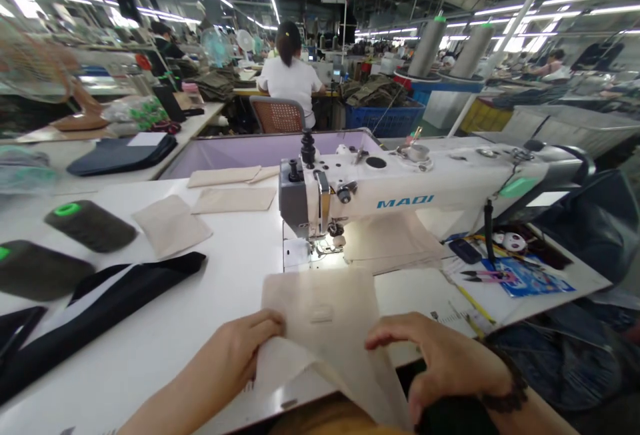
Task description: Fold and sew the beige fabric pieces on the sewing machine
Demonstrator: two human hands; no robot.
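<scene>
A beige fabric piece (pixel 345 308) lies in front of the sewing machine (pixel 390 188), its lower corner folded back near my body. A small stitched rectangle shows at its middle. My left hand (pixel 245 345) pinches the left edge of this fabric, fingers curled over it. Above the right edge, my right hand (pixel 435 361) is spread, thumb and fingers apart, with nothing between them; whether a fingertip touches the cloth I cannot tell. Under the machine arm rests another beige piece (pixel 395 241). The lit needle area (pixel 327 245) stands just beyond the fabric's far edge.
Left on the table are folded beige pieces (pixel 235 200), dark thread cones (pixel 90 226) and a black fabric strip (pixel 115 308). At right lie pink-handled snips (pixel 490 276), a blue packet (pixel 535 278) and a yellow tape measure (pixel 475 305). A person in white (pixel 290 81) sits ahead.
</scene>
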